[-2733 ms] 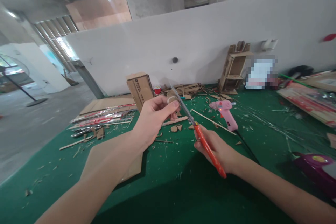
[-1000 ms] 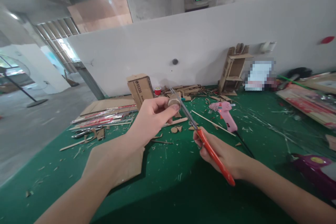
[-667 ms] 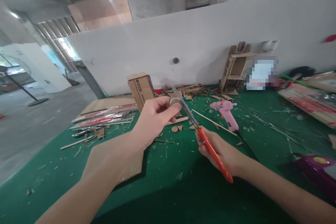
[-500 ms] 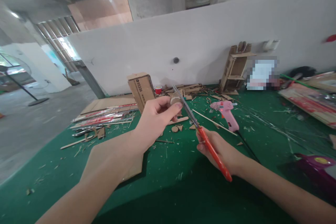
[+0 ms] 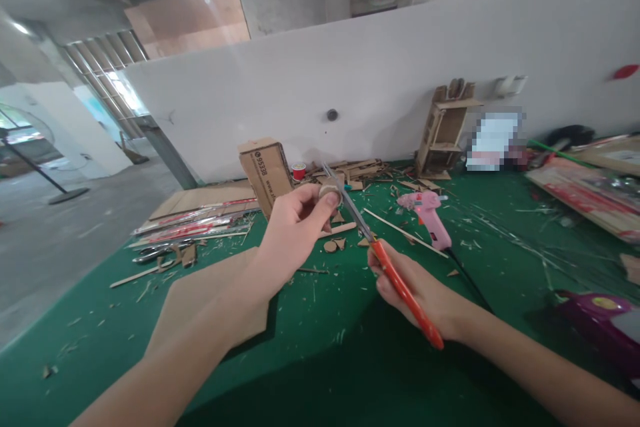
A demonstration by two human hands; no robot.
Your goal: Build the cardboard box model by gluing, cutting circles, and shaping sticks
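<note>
Between the thumb and fingers of my left hand (image 5: 295, 223) is a small round piece of cardboard (image 5: 329, 191), raised above the table. My right hand (image 5: 413, 287) is wrapped round the red handles of a pair of scissors (image 5: 400, 280). Their grey blades point up and away, against the right edge of the cardboard piece. Below my hands, a cardboard disc (image 5: 330, 247) lies beside small offcuts. Under my left forearm is a flat cardboard sheet (image 5: 200, 300), partly hidden by the arm.
A pink glue gun (image 5: 427, 213) lies to the right, its cord running toward me. Behind stand a cardboard box (image 5: 267, 173), a red spool (image 5: 299, 172) and a cardboard shelf model (image 5: 443, 137). Scraps litter the green table (image 5: 320, 360). A purple object (image 5: 600, 320) sits far right.
The cardboard piece looks slightly turned in my left fingers, and the scissors still lie against its edge. The whole view has shifted a little.
</note>
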